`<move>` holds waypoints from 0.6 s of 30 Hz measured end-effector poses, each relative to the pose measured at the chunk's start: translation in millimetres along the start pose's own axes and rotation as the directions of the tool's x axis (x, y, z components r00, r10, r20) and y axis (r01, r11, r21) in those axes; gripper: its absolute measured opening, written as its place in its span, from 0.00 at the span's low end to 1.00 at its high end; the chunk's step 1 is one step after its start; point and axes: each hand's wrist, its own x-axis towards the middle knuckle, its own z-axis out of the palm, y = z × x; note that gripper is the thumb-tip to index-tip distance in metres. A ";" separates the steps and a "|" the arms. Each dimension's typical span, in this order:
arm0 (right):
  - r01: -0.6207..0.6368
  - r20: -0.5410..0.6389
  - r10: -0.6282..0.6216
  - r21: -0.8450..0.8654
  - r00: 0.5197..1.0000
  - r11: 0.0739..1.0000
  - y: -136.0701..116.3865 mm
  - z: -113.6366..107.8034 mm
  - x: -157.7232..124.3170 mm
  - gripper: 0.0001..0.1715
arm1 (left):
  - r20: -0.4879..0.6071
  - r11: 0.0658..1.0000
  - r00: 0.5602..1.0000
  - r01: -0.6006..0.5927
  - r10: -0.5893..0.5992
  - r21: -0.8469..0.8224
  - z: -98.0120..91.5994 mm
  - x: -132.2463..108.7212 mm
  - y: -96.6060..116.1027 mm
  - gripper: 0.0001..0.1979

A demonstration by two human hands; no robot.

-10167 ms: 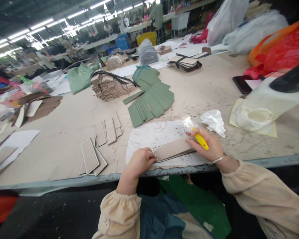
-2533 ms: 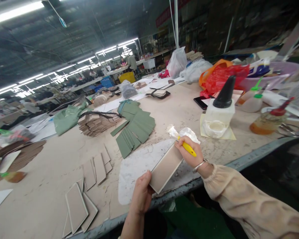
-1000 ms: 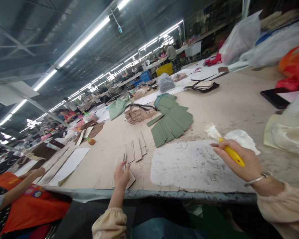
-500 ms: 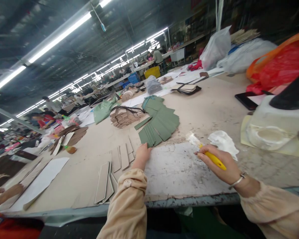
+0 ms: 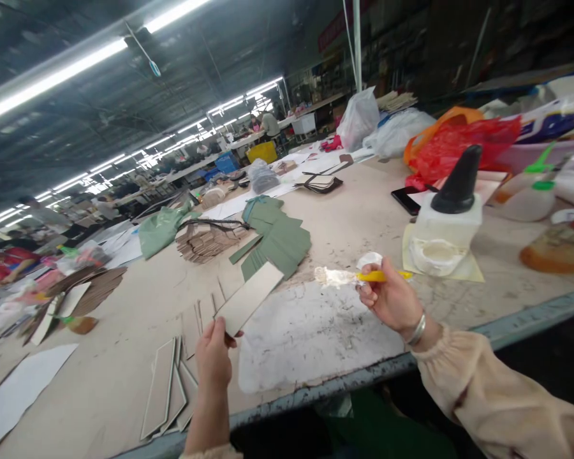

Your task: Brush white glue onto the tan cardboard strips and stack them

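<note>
My left hand grips the near end of a flat pale rectangular panel, which slants up and away over the table. In my right hand is a yellow-handled brush, its bristles coated with white paste and pointing left. A fan of green panels lies beyond the pale panel's far end. Below both hands a stained white sheet covers the table's front. Several edged strips lie in an overlapping pile to the left of my left hand.
A white container with a black top stands on yellow paper at right. Behind it are a phone and a red plastic bag. Squeeze bottles stand farther right. A bundle of brown pieces lies left of the green fan.
My left hand has left the green panels and now holds the pale panel, nearer to me. The brush has turned level, bristles leftward. The whole view has swung to the right.
</note>
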 end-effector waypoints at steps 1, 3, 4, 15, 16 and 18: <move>-0.008 0.011 0.008 0.005 1.000 1.000 -0.3 0.7 -0.8 0.25 | 0.086 0.990 0.994 0.081 -0.071 -0.119 4.8 -14.4 -1.8 0.21; -0.023 0.029 0.023 -0.023 0.999 0.999 0.9 1.6 -2.6 0.26 | 0.273 0.961 0.947 0.222 -0.172 -0.166 19.5 -38.6 -7.6 0.22; -0.031 0.034 0.033 -0.054 0.999 0.998 2.2 1.6 -3.3 0.25 | 0.345 0.954 0.915 0.268 -0.209 -0.134 27.2 -47.0 -11.3 0.22; 0.074 -0.011 -0.087 -0.433 0.996 0.898 10.0 -10.0 -0.9 0.09 | 0.441 0.936 0.845 0.177 -0.303 0.304 21.9 -43.0 -34.9 0.17; 0.072 0.003 -0.079 -0.449 0.997 0.891 12.1 -9.6 -0.8 0.09 | 0.449 0.930 0.843 0.148 -0.297 0.336 24.5 -44.3 -35.4 0.17; 0.071 0.047 -0.054 -0.518 0.997 0.853 18.7 -8.3 -1.8 0.08 | 0.458 0.914 0.846 0.080 -0.274 0.399 32.8 -47.5 -36.0 0.16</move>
